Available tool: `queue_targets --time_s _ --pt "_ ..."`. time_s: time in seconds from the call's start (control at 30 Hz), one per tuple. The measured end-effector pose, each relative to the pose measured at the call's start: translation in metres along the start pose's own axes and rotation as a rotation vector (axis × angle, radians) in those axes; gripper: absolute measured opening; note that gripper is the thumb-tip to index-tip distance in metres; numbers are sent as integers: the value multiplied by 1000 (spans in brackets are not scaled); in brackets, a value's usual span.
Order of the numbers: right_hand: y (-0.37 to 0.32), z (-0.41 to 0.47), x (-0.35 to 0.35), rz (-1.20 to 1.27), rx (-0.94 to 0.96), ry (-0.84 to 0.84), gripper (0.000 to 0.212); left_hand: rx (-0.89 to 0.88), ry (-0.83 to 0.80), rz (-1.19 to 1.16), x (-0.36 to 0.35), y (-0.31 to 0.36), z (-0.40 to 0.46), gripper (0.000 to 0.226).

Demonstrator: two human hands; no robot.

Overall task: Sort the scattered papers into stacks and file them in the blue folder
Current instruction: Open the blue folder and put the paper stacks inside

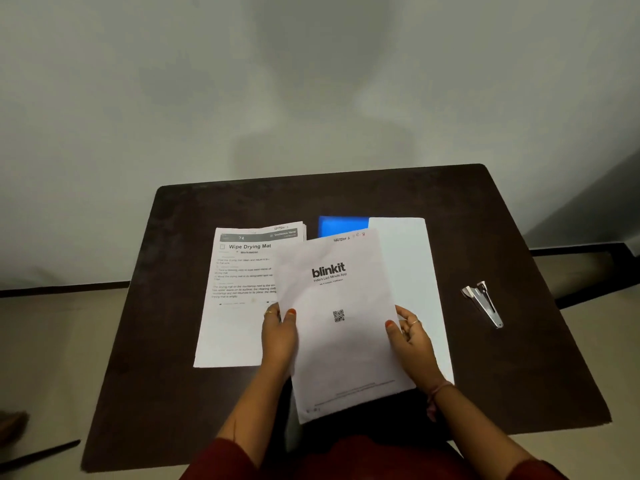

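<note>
I hold a stack of white papers [341, 341] with "blinkit" printed on the top sheet, lifted above the table's middle. My left hand [278, 336] grips its left edge, thumb on top. My right hand [408, 341] grips its right edge, thumb on top. A second stack [235, 299], headed "Wipe Drying Mat", lies flat on the table to the left. The blue folder [341, 226] lies behind the held stack, only its far corner showing. A blank white sheet [408, 265] lies to the right, over part of the folder.
The dark brown table [485, 220] stands against a pale wall. A metal stapler [485, 303] lies near the table's right edge. Light floor shows on both sides, with a dark thin object [38, 455] at the lower left.
</note>
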State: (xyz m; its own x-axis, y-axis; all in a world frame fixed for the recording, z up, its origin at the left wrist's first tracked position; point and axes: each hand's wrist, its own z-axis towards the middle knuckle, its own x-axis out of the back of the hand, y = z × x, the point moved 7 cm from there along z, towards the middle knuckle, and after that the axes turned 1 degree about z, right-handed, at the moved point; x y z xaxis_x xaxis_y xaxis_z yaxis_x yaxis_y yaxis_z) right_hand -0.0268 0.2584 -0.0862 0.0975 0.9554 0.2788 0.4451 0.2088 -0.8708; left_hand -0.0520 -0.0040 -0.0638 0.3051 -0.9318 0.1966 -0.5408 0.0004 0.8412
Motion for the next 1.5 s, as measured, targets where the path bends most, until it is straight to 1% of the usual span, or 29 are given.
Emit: queue_targets --time_s 0.07,0.13,0.23,0.33,0.47,0.5,0.57,0.63,0.73,0.97,1.03,1.1,1.13,1.23,1.33,1.4,1.5 --pt "-4 -6 -17 31 -30 -9 34 4 -4 -31 18 3 7 21" --pt "-10 -10 -34 61 -56 12 30 22 -56 -76 33 6 12 16" --pt "-20 -8 -63 97 -80 57 29 57 -118 -14 64 8 19 16" --pt "-34 -3 -93 87 -93 72 30 36 -62 148 99 6 31 19" --pt "-44 7 -133 84 -116 61 28 -4 14 243 132 4 49 23" --pt "-47 8 -143 78 -128 66 27 -15 20 275 138 6 55 20" --pt "-52 12 -157 73 -147 91 25 -33 25 317 147 11 65 10" --pt "-58 14 -167 56 -149 116 25 -46 31 333 153 14 77 14" --pt "-64 14 -181 27 -162 143 28 -51 26 368 159 18 93 15" --pt "-70 13 -185 -50 -163 204 28 -60 -29 406 156 14 109 17" --pt "-70 13 -186 -119 -167 179 33 -65 -27 453 156 11 113 18" --pt "-70 15 -186 -212 -174 154 42 -85 -15 509 157 11 114 25" --pt "-71 16 -186 -278 -174 148 48 -104 -4 544 157 11 114 32" --pt "-81 20 -187 -503 -142 132 70 -144 17 647 158 15 116 62" --pt "-91 27 -189 -564 -83 121 86 -114 -12 668 152 15 118 79" --pt "-93 33 -192 -558 -77 93 93 -88 -25 659 147 17 119 79" --pt "-95 43 -192 -555 -117 87 96 -24 -15 624 143 18 121 67"
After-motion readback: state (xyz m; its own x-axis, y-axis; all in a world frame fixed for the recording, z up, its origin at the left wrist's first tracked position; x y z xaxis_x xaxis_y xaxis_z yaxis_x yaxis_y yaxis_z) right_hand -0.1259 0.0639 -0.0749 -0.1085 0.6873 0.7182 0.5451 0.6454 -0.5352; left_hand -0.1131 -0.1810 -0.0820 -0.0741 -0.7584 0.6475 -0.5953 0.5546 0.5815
